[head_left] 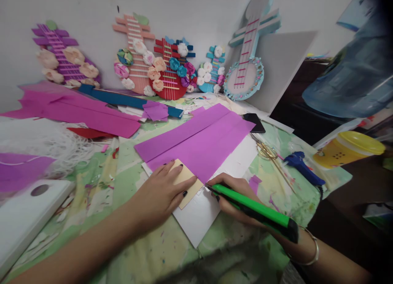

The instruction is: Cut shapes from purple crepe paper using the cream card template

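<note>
My left hand [167, 183] lies spread over a small pale yellow card [188, 190], pressing it onto a purple sheet [199, 140]. Gripped in my right hand [236, 190] is a green and black utility knife [254, 208]; its tip points at the card's right corner, by the purple sheet's near edge. How far the blade sticks out, I cannot tell. Beneath the sheet and card is a white board [196, 228], whose near corner points toward me. A fold or cut line runs along the purple sheet.
Decorated paper guitars [173, 85] lean against the back wall. Right of the sheet are gold-handled scissors [266, 150], a blue glue gun [303, 168], a black phone-like object [256, 122] and a yellow-lidded tub [346, 149]. Magenta paper [82, 108] and white shreds [73, 145] lie left.
</note>
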Available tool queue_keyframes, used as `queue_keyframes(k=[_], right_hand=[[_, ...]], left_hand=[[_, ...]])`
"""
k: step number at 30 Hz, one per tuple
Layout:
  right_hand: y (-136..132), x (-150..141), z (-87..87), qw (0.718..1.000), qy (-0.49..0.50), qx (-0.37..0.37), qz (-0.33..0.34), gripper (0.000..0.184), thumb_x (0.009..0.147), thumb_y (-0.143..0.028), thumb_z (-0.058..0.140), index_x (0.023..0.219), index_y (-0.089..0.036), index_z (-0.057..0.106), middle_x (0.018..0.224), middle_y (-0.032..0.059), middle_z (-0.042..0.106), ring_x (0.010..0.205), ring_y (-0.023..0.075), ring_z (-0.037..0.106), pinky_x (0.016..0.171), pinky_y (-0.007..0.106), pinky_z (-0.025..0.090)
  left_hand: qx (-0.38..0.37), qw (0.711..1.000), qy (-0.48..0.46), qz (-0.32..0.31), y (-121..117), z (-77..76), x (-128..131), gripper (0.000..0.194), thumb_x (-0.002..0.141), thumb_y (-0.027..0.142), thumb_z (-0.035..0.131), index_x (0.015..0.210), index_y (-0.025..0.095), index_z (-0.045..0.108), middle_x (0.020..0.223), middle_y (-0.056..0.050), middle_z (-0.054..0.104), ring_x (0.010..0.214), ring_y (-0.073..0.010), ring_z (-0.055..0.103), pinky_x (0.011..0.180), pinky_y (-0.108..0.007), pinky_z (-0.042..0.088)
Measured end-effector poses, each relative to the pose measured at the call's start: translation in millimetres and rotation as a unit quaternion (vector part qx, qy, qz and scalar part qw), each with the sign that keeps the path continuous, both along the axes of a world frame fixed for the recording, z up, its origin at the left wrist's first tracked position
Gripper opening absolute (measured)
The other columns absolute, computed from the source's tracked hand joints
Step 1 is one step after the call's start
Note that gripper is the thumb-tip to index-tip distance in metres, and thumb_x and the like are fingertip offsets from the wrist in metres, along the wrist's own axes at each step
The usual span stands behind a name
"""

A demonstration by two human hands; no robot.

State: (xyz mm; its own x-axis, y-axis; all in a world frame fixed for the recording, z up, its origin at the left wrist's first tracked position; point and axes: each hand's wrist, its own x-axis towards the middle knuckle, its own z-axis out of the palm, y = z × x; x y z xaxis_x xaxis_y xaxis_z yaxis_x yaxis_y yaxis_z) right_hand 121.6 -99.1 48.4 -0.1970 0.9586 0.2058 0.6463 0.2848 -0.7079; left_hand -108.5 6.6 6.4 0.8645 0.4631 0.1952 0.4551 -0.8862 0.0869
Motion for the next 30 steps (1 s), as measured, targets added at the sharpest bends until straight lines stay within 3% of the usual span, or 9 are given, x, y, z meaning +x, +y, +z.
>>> queue_keyframes(k=[6,9,13,17,23,27,30], right_hand=[[4,17,-13.2,0.991,0.134,0.019,-0.002,0.030,0.079,-0.018,0.055,0.109,-0.021,0.053,0.092,0.0047,0.065,0.078,0.0169,0.061,0.063,0.027,0.049],[15,22,-1.1,0.991,0.131,0.019,-0.026,0.025,0.081,-0.019,0.060,0.105,-0.022,0.057,0.090,0.0042,0.067,0.077,0.0166,0.063,0.063,0.027,0.051],[50,21,20.3,0.988,0.137,0.046,-0.051,0.023,0.078,-0.023,0.069,0.101,-0.023,0.067,0.098,0.0055,0.072,0.084,0.0188,0.068,0.071,0.029,0.056],[97,11,22.2,0.967,0.250,-0.024,0.027,0.027,0.075,-0.024,0.076,0.102,-0.024,0.071,0.101,0.0050,0.073,0.088,0.0192,0.069,0.073,0.029,0.058],[152,-15,1.3,0.896,0.371,-0.191,0.152,0.034,0.071,-0.027,0.080,0.104,-0.022,0.071,0.105,0.0065,0.072,0.082,0.0167,0.070,0.079,0.032,0.057],[171,-32,-12.4,0.872,0.377,-0.227,0.216,0.030,0.082,-0.032,0.071,0.109,-0.020,0.068,0.099,0.0079,0.073,0.079,0.0181,0.070,0.076,0.035,0.058],[175,-39,-15.7,0.885,0.336,-0.198,0.254,0.029,0.089,-0.035,0.062,0.115,-0.023,0.065,0.113,0.0091,0.070,0.087,0.0208,0.071,0.080,0.039,0.057]], left_hand=[[-0.004,1.000,0.001,0.012,-3,1.3,1,0.048,0.093,0.023,0.043,0.140,0.036,0.044,0.141,-0.011,0.045,0.137,-0.0359,0.032,0.107,-0.056,0.033],[-0.010,0.999,0.018,0.027,-9,5.4,4,0.050,0.093,0.022,0.044,0.141,0.034,0.043,0.143,-0.012,0.044,0.138,-0.0366,0.032,0.106,-0.056,0.034],[0.001,0.997,0.057,0.060,-17,6.4,9,0.055,0.091,0.015,0.047,0.143,0.031,0.040,0.146,-0.015,0.041,0.138,-0.0396,0.032,0.105,-0.056,0.036],[0.010,0.997,0.038,0.067,-19,-2.0,10,0.057,0.091,0.019,0.051,0.145,0.029,0.036,0.147,-0.019,0.038,0.137,-0.0407,0.032,0.105,-0.057,0.035],[-0.006,0.998,-0.022,0.062,-18,-12.1,9,0.057,0.091,0.026,0.053,0.145,0.027,0.036,0.148,-0.022,0.035,0.138,-0.0425,0.028,0.106,-0.060,0.033],[-0.014,0.997,-0.043,0.055,-18,-11.8,9,0.058,0.089,0.026,0.054,0.144,0.022,0.035,0.148,-0.027,0.030,0.141,-0.0433,0.021,0.107,-0.061,0.030],[-0.006,0.997,-0.058,0.047,-18,-11.5,8,0.058,0.090,0.028,0.053,0.144,0.018,0.036,0.147,-0.030,0.029,0.141,-0.0447,0.018,0.107,-0.062,0.030]])
